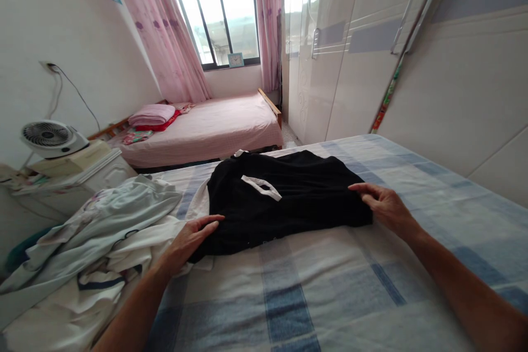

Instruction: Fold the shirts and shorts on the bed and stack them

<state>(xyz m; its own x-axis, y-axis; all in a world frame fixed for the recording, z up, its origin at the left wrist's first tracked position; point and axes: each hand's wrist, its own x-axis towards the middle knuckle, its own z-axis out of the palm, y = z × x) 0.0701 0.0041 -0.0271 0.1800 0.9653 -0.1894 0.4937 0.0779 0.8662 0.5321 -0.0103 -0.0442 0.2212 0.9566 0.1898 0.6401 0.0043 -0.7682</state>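
Blue-checked bedsheet [342,286] fills the foreground in the head view, and across it lies the black garment [317,212], white trim [250,181] uppermost! Left hand [193,234] pinches its near-left corner, right hand [388,209] grips the opposite end, apparently so the cloth lies flat; rumpled clothes [136,212] sit aside, leaving elbow room.

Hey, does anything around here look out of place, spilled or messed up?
Nothing looks spilled or damaged. The untidiest spot is the clothes pile on the left, heaped and crumpled, while the black garment beside it lies fairly flat. The blue-and-white bedspread is also wrinkled.
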